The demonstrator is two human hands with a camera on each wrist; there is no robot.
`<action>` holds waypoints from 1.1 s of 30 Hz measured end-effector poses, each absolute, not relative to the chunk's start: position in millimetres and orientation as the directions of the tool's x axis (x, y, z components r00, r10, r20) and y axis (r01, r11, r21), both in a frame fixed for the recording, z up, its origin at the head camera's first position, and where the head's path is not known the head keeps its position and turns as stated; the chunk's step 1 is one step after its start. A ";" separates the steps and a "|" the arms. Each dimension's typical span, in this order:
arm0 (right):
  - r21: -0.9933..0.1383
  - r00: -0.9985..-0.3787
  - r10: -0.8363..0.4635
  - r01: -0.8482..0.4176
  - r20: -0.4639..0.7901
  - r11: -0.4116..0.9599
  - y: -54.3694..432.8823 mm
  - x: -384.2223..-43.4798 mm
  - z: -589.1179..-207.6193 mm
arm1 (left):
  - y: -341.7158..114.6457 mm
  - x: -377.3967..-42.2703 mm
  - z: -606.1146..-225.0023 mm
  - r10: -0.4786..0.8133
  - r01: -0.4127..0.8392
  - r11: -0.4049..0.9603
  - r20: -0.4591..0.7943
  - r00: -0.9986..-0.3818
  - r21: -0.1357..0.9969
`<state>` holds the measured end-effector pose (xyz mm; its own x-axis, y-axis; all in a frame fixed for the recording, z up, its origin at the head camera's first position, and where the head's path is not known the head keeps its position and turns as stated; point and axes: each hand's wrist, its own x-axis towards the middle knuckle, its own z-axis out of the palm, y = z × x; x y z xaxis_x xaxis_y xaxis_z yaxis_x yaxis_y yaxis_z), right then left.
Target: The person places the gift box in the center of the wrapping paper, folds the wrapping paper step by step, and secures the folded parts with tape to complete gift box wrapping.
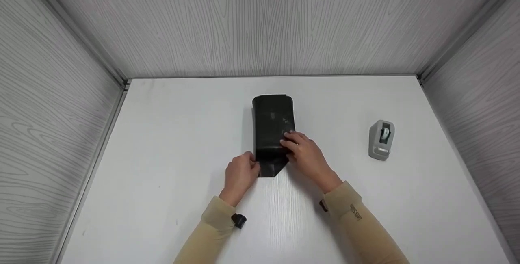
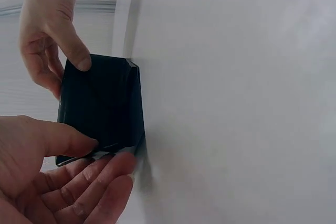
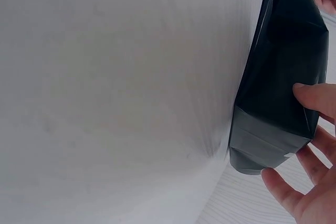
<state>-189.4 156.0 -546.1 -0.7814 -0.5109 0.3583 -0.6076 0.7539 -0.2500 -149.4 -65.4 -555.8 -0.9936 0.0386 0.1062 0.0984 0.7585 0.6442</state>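
A package wrapped in black paper (image 1: 274, 122) lies lengthwise on the white table, its near end toward me. At that end a folded flap (image 1: 267, 169) sticks out, one corner slanted. My left hand (image 1: 241, 174) pinches the flap's left edge; in the left wrist view its thumb (image 2: 73, 141) is on the black paper and the fingers are beneath. My right hand (image 1: 308, 156) grips the package's right side near this end, fingertips over the top face. The right wrist view shows its thumb (image 3: 312, 95) pressing the folded end.
To the right stands a grey tape dispenser (image 1: 381, 146) with a roll in it. Grey wood-grained panels (image 1: 264, 24) close off the table (image 1: 183, 134) at the back and both sides. A dark band (image 1: 239, 220) sits at the left wrist.
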 end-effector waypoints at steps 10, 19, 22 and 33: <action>-0.252 -0.788 -0.510 -0.601 0.346 0.758 154.4 -187.7 -544.9 | -66.2 -163.8 -549.2 -0.058 0.055 0.665 0.125 -0.991 0.744; -0.251 -0.782 -0.511 -0.607 0.357 0.754 155.4 -188.3 -545.3 | -65.1 -160.9 -550.5 -0.055 0.068 0.673 0.142 -0.988 0.736; -0.254 -0.785 -0.510 -0.604 0.352 0.755 155.8 -188.8 -545.4 | -65.0 -157.7 -551.5 -0.047 0.071 0.669 0.138 -0.989 0.740; -0.257 -0.787 -0.510 -0.603 0.346 0.755 156.0 -189.7 -545.6 | -65.4 -149.5 -557.4 0.001 0.084 0.683 0.114 -0.993 0.726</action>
